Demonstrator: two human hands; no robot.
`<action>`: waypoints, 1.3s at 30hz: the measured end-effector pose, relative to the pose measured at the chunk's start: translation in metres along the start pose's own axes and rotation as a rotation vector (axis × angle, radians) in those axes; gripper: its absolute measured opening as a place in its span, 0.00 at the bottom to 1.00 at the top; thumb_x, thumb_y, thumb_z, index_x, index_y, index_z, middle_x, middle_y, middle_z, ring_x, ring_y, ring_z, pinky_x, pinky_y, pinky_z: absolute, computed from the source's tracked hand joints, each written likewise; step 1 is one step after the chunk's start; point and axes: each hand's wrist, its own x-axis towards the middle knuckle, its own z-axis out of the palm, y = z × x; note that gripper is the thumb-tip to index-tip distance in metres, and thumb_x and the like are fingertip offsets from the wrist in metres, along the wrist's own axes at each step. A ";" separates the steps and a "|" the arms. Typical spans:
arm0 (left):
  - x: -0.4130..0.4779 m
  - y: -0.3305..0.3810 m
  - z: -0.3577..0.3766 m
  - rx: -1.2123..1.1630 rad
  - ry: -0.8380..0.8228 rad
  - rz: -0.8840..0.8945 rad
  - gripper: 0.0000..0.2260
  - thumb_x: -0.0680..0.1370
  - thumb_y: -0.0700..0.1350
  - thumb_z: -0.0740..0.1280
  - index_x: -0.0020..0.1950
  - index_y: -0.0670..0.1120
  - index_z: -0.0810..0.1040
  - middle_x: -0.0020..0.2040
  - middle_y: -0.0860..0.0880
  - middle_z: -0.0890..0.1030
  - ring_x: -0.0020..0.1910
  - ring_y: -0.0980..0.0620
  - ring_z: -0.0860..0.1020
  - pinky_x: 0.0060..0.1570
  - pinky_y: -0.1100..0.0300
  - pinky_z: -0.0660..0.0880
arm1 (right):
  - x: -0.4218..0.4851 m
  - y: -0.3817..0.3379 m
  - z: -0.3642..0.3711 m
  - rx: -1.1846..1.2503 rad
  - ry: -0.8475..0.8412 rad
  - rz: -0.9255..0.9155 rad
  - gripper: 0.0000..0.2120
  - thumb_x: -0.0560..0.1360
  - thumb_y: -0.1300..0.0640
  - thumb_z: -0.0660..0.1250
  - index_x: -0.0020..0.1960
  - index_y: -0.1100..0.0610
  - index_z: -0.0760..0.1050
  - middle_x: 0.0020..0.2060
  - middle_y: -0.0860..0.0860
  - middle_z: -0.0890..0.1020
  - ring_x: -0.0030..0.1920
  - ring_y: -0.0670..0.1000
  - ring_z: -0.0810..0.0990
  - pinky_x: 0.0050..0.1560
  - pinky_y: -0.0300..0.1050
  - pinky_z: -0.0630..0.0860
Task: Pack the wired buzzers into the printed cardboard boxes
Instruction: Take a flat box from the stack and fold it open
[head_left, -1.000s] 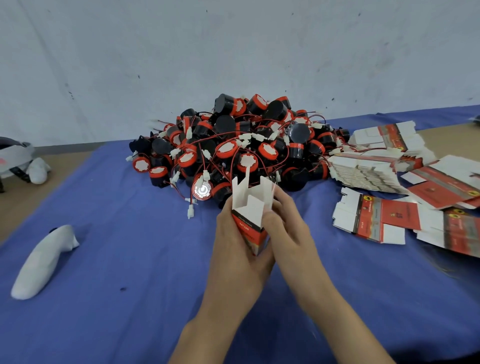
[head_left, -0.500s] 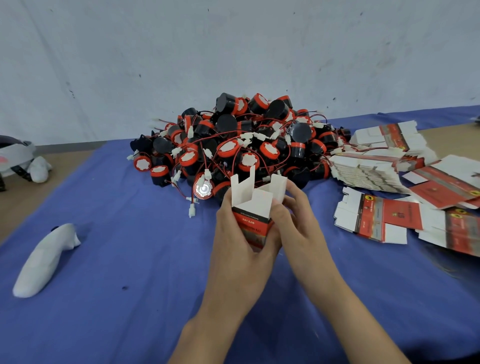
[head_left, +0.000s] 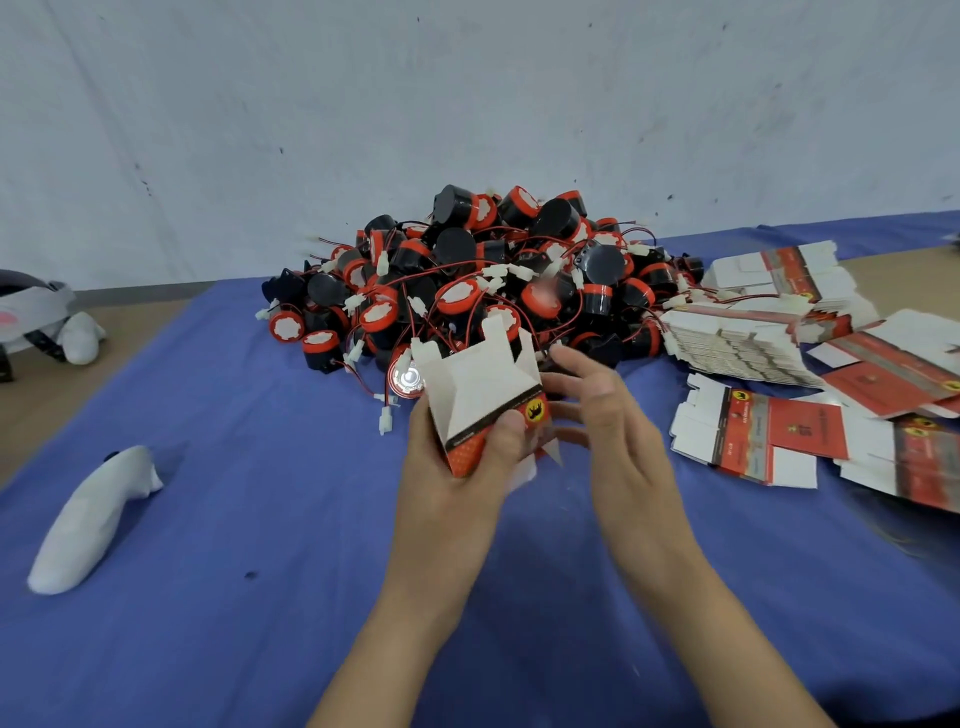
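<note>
The left hand (head_left: 457, 467) grips a small red printed box (head_left: 483, 400) in the middle of the frame. It holds the box upright off the blue cloth (head_left: 234, 519), top flaps standing open and the white inside showing. The right hand (head_left: 608, 415) is just right of the box, fingers spread and holding nothing; it looks blurred. A white flap juts out low on the box's right side, so I'd guess the bottom isn't tucked shut yet.

The heap of buzzers (head_left: 483, 280), black and red with tangled wires, lies just above the box in the frame. Unfolded flat boxes (head_left: 763, 441) are spread at the right edge.

This looks like the box-forming step. Next, the free hand should close that flap, then pull one buzzer clear of the tangle and feed it in, wire included.
</note>
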 end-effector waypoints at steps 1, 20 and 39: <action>0.000 0.002 -0.002 -0.013 -0.027 -0.032 0.17 0.75 0.55 0.70 0.63 0.56 0.78 0.54 0.61 0.84 0.52 0.63 0.82 0.43 0.74 0.75 | 0.003 -0.001 -0.005 0.012 0.037 0.023 0.19 0.83 0.40 0.54 0.68 0.43 0.75 0.60 0.43 0.83 0.59 0.45 0.82 0.57 0.36 0.77; -0.004 0.001 -0.007 0.052 -0.159 -0.135 0.20 0.75 0.66 0.63 0.64 0.61 0.76 0.60 0.55 0.80 0.56 0.64 0.80 0.48 0.72 0.77 | -0.004 -0.014 -0.011 0.345 -0.166 0.578 0.21 0.69 0.33 0.68 0.55 0.42 0.85 0.55 0.51 0.87 0.53 0.50 0.86 0.47 0.41 0.82; -0.001 -0.004 -0.003 0.085 -0.191 -0.175 0.32 0.76 0.66 0.64 0.77 0.54 0.66 0.65 0.57 0.79 0.63 0.59 0.78 0.65 0.56 0.76 | -0.006 0.010 0.005 -0.042 0.004 0.145 0.30 0.75 0.26 0.56 0.74 0.34 0.64 0.70 0.36 0.72 0.71 0.46 0.73 0.69 0.59 0.73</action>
